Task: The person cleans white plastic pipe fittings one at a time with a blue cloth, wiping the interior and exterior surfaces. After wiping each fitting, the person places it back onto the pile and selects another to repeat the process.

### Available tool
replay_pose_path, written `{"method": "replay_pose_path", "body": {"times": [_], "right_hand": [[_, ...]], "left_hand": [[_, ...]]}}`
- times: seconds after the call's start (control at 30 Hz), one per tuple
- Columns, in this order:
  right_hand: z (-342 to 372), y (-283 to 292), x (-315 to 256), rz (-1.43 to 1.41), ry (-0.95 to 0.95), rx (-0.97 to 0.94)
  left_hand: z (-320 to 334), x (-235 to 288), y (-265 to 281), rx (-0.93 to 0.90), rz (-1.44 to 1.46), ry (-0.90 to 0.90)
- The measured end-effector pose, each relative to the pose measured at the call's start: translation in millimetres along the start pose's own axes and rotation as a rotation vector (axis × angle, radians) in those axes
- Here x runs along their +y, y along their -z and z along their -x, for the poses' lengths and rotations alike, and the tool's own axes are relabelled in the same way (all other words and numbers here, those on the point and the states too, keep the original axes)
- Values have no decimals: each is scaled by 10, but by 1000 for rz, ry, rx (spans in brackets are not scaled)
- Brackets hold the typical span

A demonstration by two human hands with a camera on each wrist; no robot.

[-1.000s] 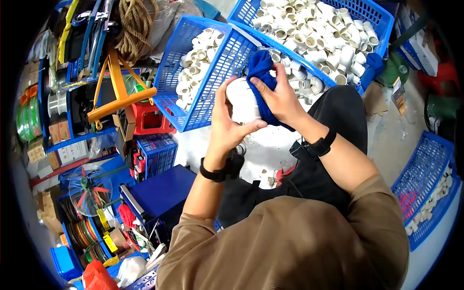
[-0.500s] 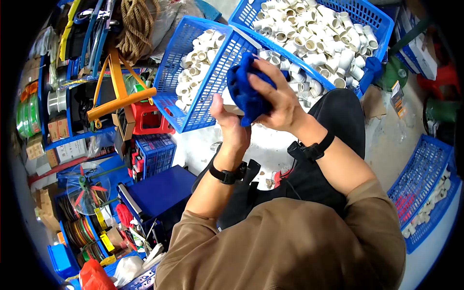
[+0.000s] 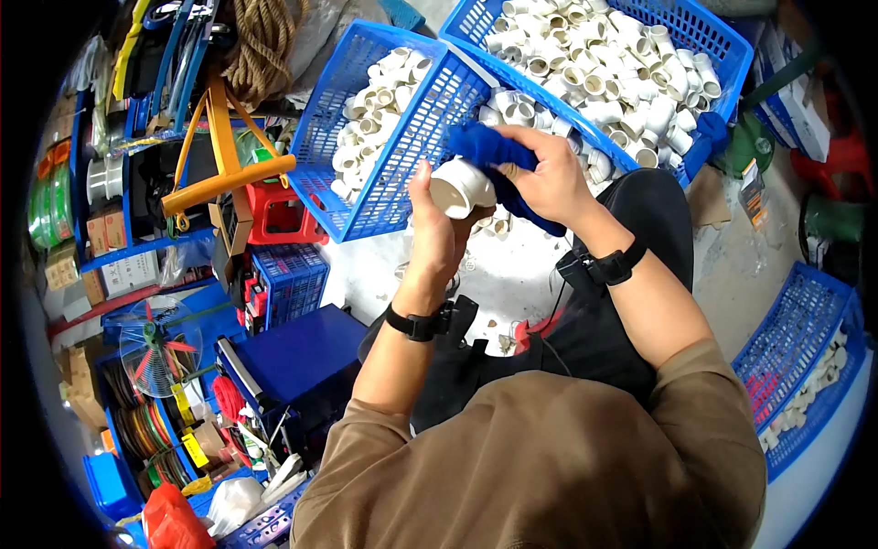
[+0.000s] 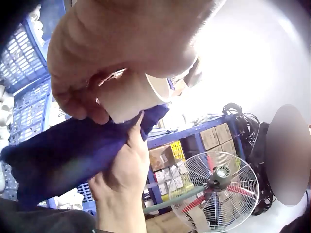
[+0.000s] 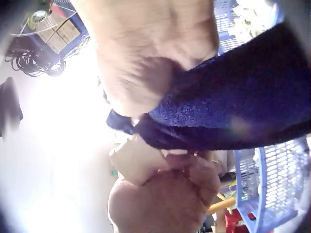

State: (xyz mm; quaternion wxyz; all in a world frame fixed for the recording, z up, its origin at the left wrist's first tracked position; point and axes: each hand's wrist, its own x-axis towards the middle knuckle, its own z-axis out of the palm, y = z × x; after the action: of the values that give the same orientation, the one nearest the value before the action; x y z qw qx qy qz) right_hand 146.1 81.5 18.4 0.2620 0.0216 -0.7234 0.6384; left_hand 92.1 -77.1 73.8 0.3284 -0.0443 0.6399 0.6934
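Observation:
A white pipe fitting (image 3: 455, 190) is gripped in my left hand (image 3: 433, 233), its round opening turned toward me in the head view. My right hand (image 3: 554, 182) holds a blue cloth (image 3: 494, 151) against the fitting's far right side. From the left wrist, my left fingers curl over the fitting (image 4: 131, 94), with the cloth (image 4: 68, 155) below it and my right hand (image 4: 121, 170) beneath. In the right wrist view the cloth (image 5: 233, 97) hangs from my right hand (image 5: 146, 58), and the fitting (image 5: 138, 160) sits in my left hand (image 5: 160, 204).
Blue baskets (image 3: 366, 206) of white fittings stand beyond the hands, one of them tilted. Another blue basket (image 3: 796, 339) is at the far right. On the left are a blue box (image 3: 297, 352), a red stool (image 3: 274, 220), a yellow frame (image 3: 229, 178) and a fan (image 3: 160, 348).
The fitting has turned so its opening faces my body, where the cloth and hands mostly covered it half a second ago. My right hand and the cloth have shifted to the right, off its front.

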Motion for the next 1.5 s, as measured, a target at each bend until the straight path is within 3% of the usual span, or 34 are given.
{"method": "replay_pose_path", "body": {"times": [0.07,0.1,0.13,0.23,0.27,0.33,0.4,0.47,0.67,0.73,0.87,0.93,1.0,1.07,1.13,1.2,1.23,1.3,1.37,1.5], "right_hand": [[16,-146,64,-56,-131,282],[21,-169,121,-247,-211,298],[19,-148,85,-244,-186,318],[-5,-32,-32,152,179,104],[-21,-42,-79,101,222,-11],[-25,-75,-69,143,250,-102],[-32,-39,-114,129,204,-50],[-20,27,-80,199,24,-82],[-25,78,41,114,62,-114],[-30,82,32,-62,62,-143],[1,-44,-137,-190,229,-115],[-20,-63,-135,-90,335,-97],[-32,-56,-33,-47,292,-11],[-28,-29,-114,-77,-188,100],[-43,8,111,-30,-431,209],[-67,-18,332,-138,-468,426],[-108,7,236,-265,-603,460],[-142,22,257,-439,-664,527],[-114,11,432,-507,-680,547],[-188,-46,88,-362,-724,426]], "left_hand": [[-18,-33,-58,29,40,-26],[-25,-42,-69,24,193,21],[-30,-48,-75,18,345,69],[-16,-44,-94,-36,327,149],[-8,-31,-121,-67,338,166],[39,-3,-169,-58,260,128],[20,27,-150,-70,199,133],[-44,-59,-29,-49,7,63],[-109,-177,151,-139,23,-63],[-166,-235,253,-155,-39,-157],[-243,-328,369,-140,1,-302],[-180,-295,225,-96,47,-346],[-127,-231,257,-228,-51,-326],[-206,-278,425,-361,-120,-220],[-139,-375,316,-81,139,-101],[-256,-445,504,124,235,46],[-375,-561,729,217,293,88],[-524,-552,1068,377,429,178],[-732,-552,1601,422,493,148],[-1020,-159,2523,537,386,31]]}}
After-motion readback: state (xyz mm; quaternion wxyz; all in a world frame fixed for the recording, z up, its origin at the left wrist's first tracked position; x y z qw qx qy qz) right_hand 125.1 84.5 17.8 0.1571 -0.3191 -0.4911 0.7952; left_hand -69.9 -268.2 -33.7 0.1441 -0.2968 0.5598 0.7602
